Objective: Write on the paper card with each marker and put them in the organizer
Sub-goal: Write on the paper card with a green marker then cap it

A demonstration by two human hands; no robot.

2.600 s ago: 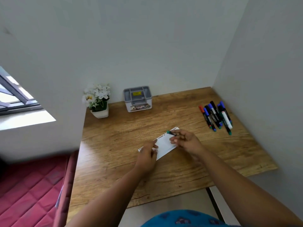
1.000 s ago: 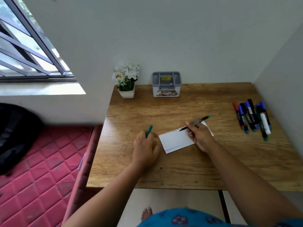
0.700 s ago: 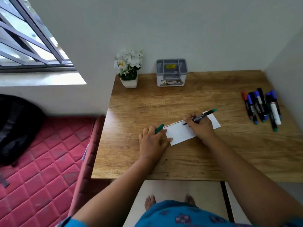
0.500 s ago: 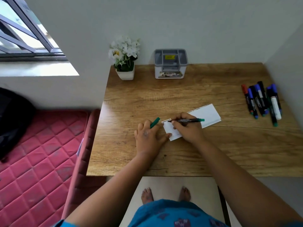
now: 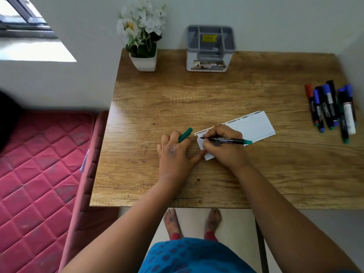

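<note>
card [image 5: 250,126] lies mid tabletop [image 5: 216,91], its left end under both hands. right hand [image 5: 222,148] pinches green marker [image 5: 226,140], tip at card's left edge. left hand [image 5: 177,154] presses the corner, fingers fairly straight, cap [image 5: 185,134] held between them. best to keep the card pinned, stroke light, then recap. organizer [image 5: 210,48] looks empty, spare markers [image 5: 331,109] far right.

A home bedroom corner is showing: a wooden desk [image 5: 216,95] against white walls, quilted red mattress [image 5: 39,174] lying at nine o'clock.
</note>
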